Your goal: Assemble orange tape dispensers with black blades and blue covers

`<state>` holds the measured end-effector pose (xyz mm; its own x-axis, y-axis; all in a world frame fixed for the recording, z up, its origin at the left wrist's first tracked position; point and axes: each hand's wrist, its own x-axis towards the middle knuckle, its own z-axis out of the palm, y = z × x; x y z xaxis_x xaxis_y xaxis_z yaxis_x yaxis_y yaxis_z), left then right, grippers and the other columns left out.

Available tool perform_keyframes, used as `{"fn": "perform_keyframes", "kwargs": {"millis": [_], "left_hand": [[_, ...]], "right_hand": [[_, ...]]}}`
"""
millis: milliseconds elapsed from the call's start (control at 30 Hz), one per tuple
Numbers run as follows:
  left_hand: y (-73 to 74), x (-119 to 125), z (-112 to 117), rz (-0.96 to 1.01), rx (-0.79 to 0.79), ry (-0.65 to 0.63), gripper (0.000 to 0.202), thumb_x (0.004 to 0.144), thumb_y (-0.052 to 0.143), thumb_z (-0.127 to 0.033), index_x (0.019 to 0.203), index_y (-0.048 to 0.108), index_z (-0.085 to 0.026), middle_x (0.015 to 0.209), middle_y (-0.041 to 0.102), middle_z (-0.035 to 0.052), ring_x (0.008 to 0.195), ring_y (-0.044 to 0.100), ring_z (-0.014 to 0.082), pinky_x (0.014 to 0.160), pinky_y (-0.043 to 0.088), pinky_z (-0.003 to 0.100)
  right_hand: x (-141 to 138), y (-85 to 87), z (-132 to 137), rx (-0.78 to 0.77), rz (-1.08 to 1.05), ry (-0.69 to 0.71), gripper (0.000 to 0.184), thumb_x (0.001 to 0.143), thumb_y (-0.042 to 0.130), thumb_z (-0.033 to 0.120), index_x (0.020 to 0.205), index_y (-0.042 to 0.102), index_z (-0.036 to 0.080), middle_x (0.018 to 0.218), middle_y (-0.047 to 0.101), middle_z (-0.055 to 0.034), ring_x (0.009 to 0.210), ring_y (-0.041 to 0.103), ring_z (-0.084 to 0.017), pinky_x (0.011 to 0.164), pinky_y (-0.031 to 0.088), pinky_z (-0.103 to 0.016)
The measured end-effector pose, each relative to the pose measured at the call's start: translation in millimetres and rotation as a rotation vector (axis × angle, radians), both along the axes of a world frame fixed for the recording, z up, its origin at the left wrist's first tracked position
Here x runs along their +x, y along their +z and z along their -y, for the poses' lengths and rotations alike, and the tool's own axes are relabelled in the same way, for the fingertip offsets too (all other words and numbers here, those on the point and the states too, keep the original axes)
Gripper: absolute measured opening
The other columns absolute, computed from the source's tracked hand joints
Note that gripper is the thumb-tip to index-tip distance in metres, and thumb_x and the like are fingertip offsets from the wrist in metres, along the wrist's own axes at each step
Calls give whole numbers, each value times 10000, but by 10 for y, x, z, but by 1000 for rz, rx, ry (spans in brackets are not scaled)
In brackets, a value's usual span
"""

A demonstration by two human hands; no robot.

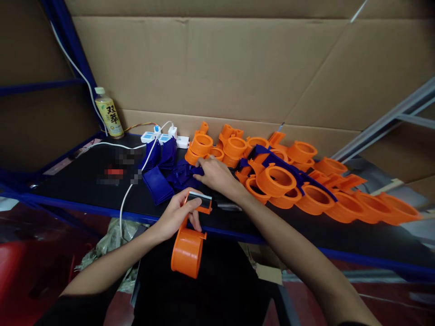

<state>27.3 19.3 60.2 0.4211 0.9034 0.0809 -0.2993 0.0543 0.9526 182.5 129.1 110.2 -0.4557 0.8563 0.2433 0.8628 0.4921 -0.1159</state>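
My left hand (pixel 176 216) is closed round an orange tape dispenser (pixel 189 246), held just off the near edge of the black table (pixel 84 185). A serrated metal blade shows at the dispenser's top. My right hand (pixel 217 174) reaches over the table onto a heap of dark blue plastic parts (pixel 181 175), fingers curled on one of them. A long pile of orange dispenser bodies (pixel 288 181) lies right of that hand.
A yellow-labelled drink bottle (pixel 109 113) stands at the back left. A white power strip (pixel 163 137) with a white cable (pixel 127 192) lies near it. Cardboard sheets (pixel 238 68) wall off the back. A metal rail (pixel 390 120) slants at right.
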Motion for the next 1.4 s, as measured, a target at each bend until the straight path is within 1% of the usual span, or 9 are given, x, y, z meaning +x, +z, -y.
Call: {"fn": "perform_keyframes", "kwargs": {"millis": [167,300,400,467,733,933,1133,1300,1400], "left_hand": [[30,13,-1,37,-34,46,341,898,632,-461,1063,554,-173,569,677,-1,440,647,166,493,489,234],[71,24,3,78,-67,92,354,895,630,-474,1059,546,-171,757,756,59,451,649,150,503,511,250],[78,33,7,103,-86,128,349,894,632,-476,1043,543,-173,619,704,9,440,642,161,512,526,260],[77,36,10,110,-99,136,348,891,637,-476,1034,540,-174,550,663,-16,437,643,168,511,528,259],[76,28,16,88,-114,130,438,870,653,-515,1120,532,-175,547,673,-12,456,664,181,502,542,260],[67,17,3,88,-130,123,388,881,649,-490,1078,524,-180,526,652,-25,428,646,173,479,525,247],[74,-11,-8,70,-155,76,414,863,667,-474,1113,538,-171,549,660,-16,451,654,175,487,522,249],[84,-25,7,38,-128,62,391,783,717,-334,1101,556,-175,559,665,-28,469,650,161,529,540,252],[51,-10,6,5,-89,103,346,799,684,-309,1087,546,-177,556,671,-30,465,656,163,520,532,242]], "right_hand": [[120,188,150,6,-164,53,316,924,641,341,1185,635,163,1102,704,-113,1042,642,-233,908,527,-371],[351,287,478,-237,-596,264,329,938,624,363,1216,635,187,1101,706,-74,908,667,-160,787,568,-304],[500,258,761,-434,-741,320,362,930,641,370,1254,638,209,1100,698,-65,816,660,-132,718,581,-288],[546,212,908,-463,-780,293,370,922,656,359,1264,647,218,1110,700,-65,810,659,-129,713,584,-285],[474,5,1090,-345,-881,212,375,899,700,320,1261,663,232,1120,724,-61,832,666,-139,787,584,-310],[460,-90,1114,-138,-731,285,366,906,692,238,1267,662,284,1303,680,-63,819,672,-139,834,605,-350],[433,-128,1137,52,-666,350,368,920,673,209,1280,656,283,1325,680,-72,1153,658,-226,972,577,-442],[413,-183,1138,119,-658,371,392,922,669,206,1307,653,278,1325,681,-91,1175,664,-248,986,571,-478],[410,-232,1130,137,-665,379,417,925,663,184,1330,637,278,1358,660,-91,1216,644,-248,1015,554,-490]]}}
